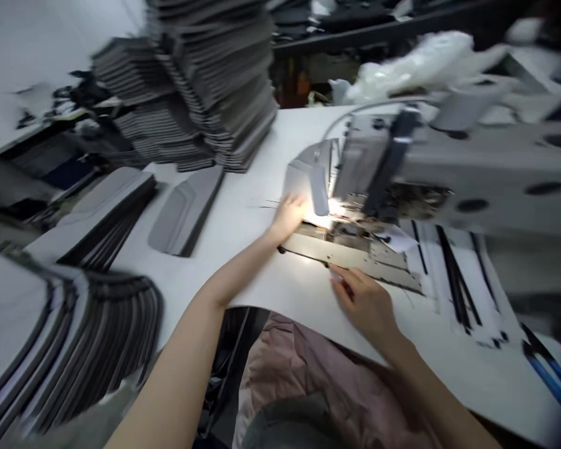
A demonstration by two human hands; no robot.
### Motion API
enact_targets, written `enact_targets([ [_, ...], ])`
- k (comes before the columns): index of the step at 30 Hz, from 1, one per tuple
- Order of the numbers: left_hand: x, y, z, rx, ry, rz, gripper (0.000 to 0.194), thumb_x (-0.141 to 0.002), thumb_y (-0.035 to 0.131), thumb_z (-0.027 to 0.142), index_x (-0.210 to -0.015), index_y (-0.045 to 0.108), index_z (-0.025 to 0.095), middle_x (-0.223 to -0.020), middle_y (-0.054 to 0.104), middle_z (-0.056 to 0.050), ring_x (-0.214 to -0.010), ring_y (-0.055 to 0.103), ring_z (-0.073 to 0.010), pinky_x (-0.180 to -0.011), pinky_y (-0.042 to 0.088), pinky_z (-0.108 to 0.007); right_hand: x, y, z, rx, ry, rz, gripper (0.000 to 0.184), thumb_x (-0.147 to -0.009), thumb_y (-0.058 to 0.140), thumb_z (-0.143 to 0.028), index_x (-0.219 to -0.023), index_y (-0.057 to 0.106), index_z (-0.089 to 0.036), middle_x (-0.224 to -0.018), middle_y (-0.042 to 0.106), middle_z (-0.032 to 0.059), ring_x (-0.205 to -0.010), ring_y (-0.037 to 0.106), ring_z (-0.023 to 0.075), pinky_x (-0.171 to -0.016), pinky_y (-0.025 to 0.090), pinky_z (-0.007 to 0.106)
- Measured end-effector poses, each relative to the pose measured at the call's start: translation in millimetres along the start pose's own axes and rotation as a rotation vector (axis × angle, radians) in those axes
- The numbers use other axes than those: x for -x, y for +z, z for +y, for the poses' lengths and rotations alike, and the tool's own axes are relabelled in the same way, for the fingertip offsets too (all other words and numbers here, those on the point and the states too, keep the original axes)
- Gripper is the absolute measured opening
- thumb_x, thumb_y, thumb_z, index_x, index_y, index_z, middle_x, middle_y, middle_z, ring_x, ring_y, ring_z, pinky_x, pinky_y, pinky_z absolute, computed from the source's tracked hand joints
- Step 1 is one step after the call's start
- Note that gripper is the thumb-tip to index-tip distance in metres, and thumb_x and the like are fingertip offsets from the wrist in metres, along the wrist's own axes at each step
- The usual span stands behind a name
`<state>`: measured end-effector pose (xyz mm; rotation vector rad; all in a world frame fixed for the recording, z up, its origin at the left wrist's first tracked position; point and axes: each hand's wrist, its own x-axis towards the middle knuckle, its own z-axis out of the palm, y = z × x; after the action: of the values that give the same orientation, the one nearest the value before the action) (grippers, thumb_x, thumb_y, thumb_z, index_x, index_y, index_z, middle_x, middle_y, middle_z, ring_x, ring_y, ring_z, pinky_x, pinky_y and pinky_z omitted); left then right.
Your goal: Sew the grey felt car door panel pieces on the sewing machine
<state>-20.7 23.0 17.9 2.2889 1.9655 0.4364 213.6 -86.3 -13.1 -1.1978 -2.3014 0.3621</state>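
A sewing machine (383,162) stands at the right of a white table, its lamp lighting the needle area. My left hand (290,215) reaches to the left of the needle, at the lower edge of a grey panel (302,171). Glare and blur hide how its fingers lie. My right hand (367,302) is at the front edge of the machine's metal bed plate (346,254), with fingers curled and thumb and forefinger close together. Something small and dark shows between them, too blurred to name.
Tall stacks of grey panels (224,81) rise at the back left. A smaller pile (184,215) lies nearer, and curved panels with dark edges (107,324) fill the front left. Dark strips (453,280) and blue-handled scissors (549,371) lie to the right. White plastic (416,65) is behind the machine.
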Motion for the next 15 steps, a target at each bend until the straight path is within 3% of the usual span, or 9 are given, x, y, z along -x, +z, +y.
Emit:
enact_targets([
  [3, 15.5, -16.7, 15.0, -0.081, -0.128, -0.097, 0.035, -0.09, 0.041, 0.0, -0.111, 0.069, 0.003, -0.115, 0.068, -0.026, -0.112, 0.064, -0.0345, -0.095, 0.049, -0.047, 1.5, 3.4, 7.3, -0.08, 0.008, 0.051, 0.041, -0.098, 0.044, -0.041, -0.122, 0.066, -0.016, -0.094, 0.069, 0.0093, -0.079, 0.065, 0.0227, -0.072, 0.051, 0.034],
  [5, 25.4, -36.2, 20.7, -0.075, -0.173, -0.185, 0.029, -0.087, 0.047, -0.001, -0.098, 0.073, 0.005, -0.103, 0.072, -0.022, -0.101, 0.068, -0.0325, -0.088, 0.053, -0.045, -3.3, 9.6, 8.0, -0.077, -0.01, 0.065, 0.046, -0.098, 0.042, -0.044, -0.127, 0.063, -0.016, -0.102, 0.069, 0.0131, -0.09, 0.065, 0.0281, -0.081, 0.053, 0.042],
  [7, 36.4, -66.2, 19.3, -0.04, -0.193, -0.29, 0.018, -0.079, 0.061, -0.001, -0.083, 0.076, 0.009, -0.09, 0.074, -0.017, -0.091, 0.07, -0.0295, -0.081, 0.056, -0.039, -11.4, 18.6, -1.3, -0.07, -0.061, 0.062, 0.056, -0.097, 0.041, -0.045, -0.141, 0.051, -0.011, -0.116, 0.066, 0.0195, -0.106, 0.063, 0.0355, -0.09, 0.051, 0.051],
  [9, 50.2, -105.3, 12.2, 0.009, -0.208, -0.419, 0.015, -0.066, 0.075, 0.0, -0.073, 0.076, 0.014, -0.077, 0.074, -0.01, -0.078, 0.07, -0.0257, -0.072, 0.057, -0.033, -24.3, 28.4, -22.3, -0.112, -0.136, 0.078, 0.076, -0.095, 0.045, -0.046, -0.155, 0.027, -0.004, -0.134, 0.056, 0.0273, -0.122, 0.054, 0.0423, -0.097, 0.046, 0.06],
  [11, 65.9, -148.0, 2.9, 0.185, -0.214, -0.66, 0.02, -0.06, 0.083, 0.004, -0.074, 0.077, 0.017, -0.072, 0.074, -0.005, -0.069, 0.07, -0.0225, -0.065, 0.058, -0.03, -44.7, 35.6, -51.9, -0.191, -0.228, 0.14, 0.091, -0.091, 0.053, -0.047, -0.158, 0.011, -0.003, -0.15, 0.039, 0.0305, -0.14, 0.037, 0.0464, -0.106, 0.037, 0.066],
  [13, 80.0, -188.1, -7.5, 0.512, -0.212, -0.851, 0.018, -0.067, 0.082, 0.012, -0.084, 0.078, 0.018, -0.079, 0.076, -0.003, -0.071, 0.071, -0.0217, -0.067, 0.059, -0.031, -72.4, 36.8, -83.9, -0.303, -0.326, 0.245, 0.086, -0.091, 0.054, -0.045, -0.157, 0.017, -0.007, -0.156, 0.029, 0.0278, -0.149, 0.021, 0.0457, -0.115, 0.025, 0.068],
  [14, 85.5, -205.9, -14.0, 0.709, -0.21, -0.846, 0.016, -0.075, 0.079, 0.02, -0.091, 0.078, 0.017, -0.085, 0.076, -0.004, -0.076, 0.071, -0.0216, -0.07, 0.059, -0.032, -87.7, 34.9, -98.6, -0.38, -0.353, 0.306, 0.078, -0.093, 0.05, -0.043, -0.156, 0.02, -0.008, -0.157, 0.027, 0.0265, -0.15, 0.018, 0.044, -0.117, 0.02, 0.067],
  [15, 89.9, -221.8, -22.5, 0.889, -0.208, -0.756, 0.021, -0.084, 0.073, 0.03, -0.098, 0.076, 0.015, -0.091, 0.076, -0.005, -0.081, 0.072, -0.0219, -0.074, 0.059, -0.033, -102.7, 31.5, -111.7, -0.463, -0.369, 0.329, 0.073, -0.096, 0.043, -0.039, -0.156, 0.014, -0.009, -0.158, 0.023, 0.0262, -0.151, 0.017, 0.0419, -0.118, 0.017, 0.066],
])
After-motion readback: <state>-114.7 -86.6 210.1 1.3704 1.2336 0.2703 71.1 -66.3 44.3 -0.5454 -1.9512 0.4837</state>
